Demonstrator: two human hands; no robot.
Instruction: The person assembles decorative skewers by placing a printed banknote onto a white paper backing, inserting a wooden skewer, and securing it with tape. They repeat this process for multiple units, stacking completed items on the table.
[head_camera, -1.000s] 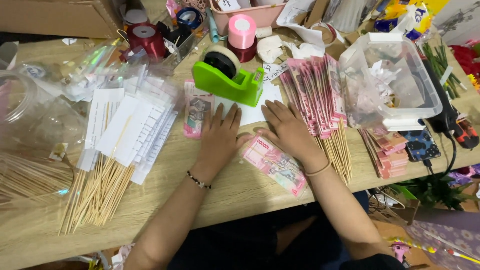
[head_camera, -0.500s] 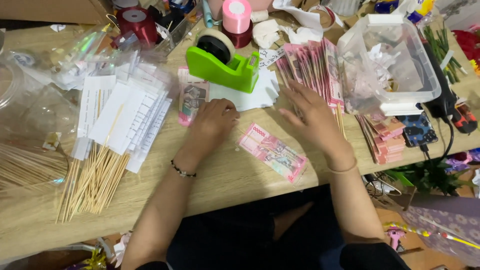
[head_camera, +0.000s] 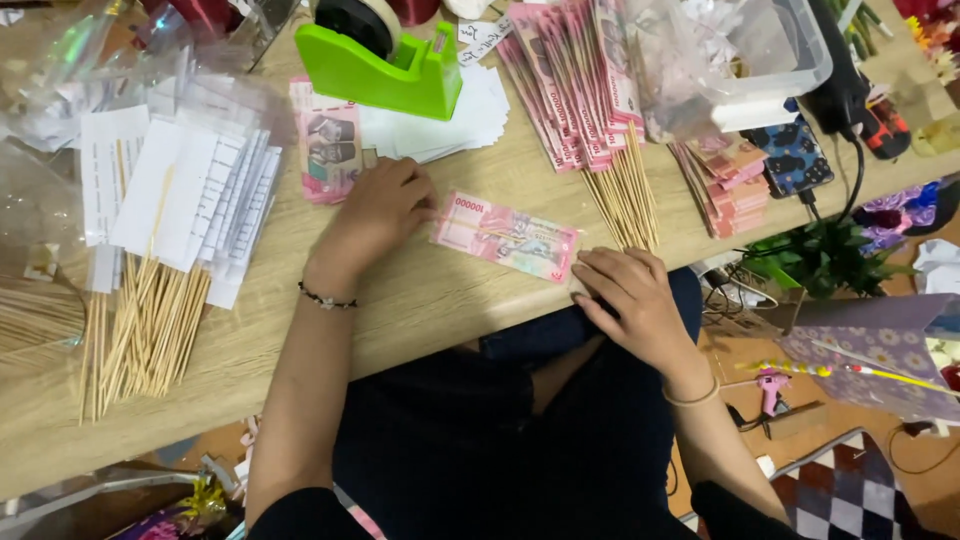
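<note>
Nearest the table edge, the right hand (head_camera: 630, 300) had drawn back to pinch the pink banknote (head_camera: 507, 236) at its near corner, the left hand (head_camera: 385, 205) pressing its far end flat, short of the green tape dispenser (head_camera: 385, 60).

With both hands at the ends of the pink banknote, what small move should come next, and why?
Probably lift the pink banknote off the wooden table. The left hand touches its left end and the right hand its right corner at the table edge, so it lies flat, stretched between both hands.
</note>
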